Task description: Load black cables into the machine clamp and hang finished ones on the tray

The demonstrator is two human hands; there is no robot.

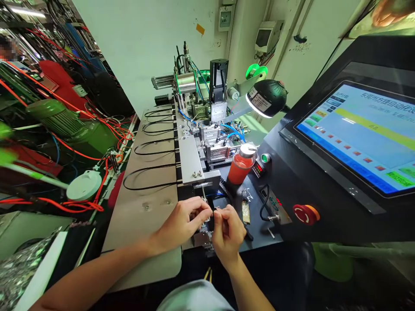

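While the two bare hands meet before the near end of the machine (pixel 189 160), I look at them in the head view, and I take their meeting point as the middle of my clock. The left hand (pixel 190 217) comes in from eight o'clock, its thumb and forefinger brought together at the tips. The right hand (pixel 229 231) comes from five o'clock, its thumb pressed to its forefinger. Between these fingertips, at the very middle, they seem to pinch a small piece (pixel 213 212), too tiny for me to name. A metal fixture (pixel 202 239) sits just below, toward seven o'clock. Black cable loops (pixel 152 187) lie on the worktop (pixel 142 224) between ten and eleven o'clock, and a red jar (pixel 240 169) stands between one and two.

For such fine work, I would advise a light, even pinch, with one hand steady while the other adjusts. The lit lamp (pixel 267 97) at one o'clock should help, if the fingers do not shade the piece.
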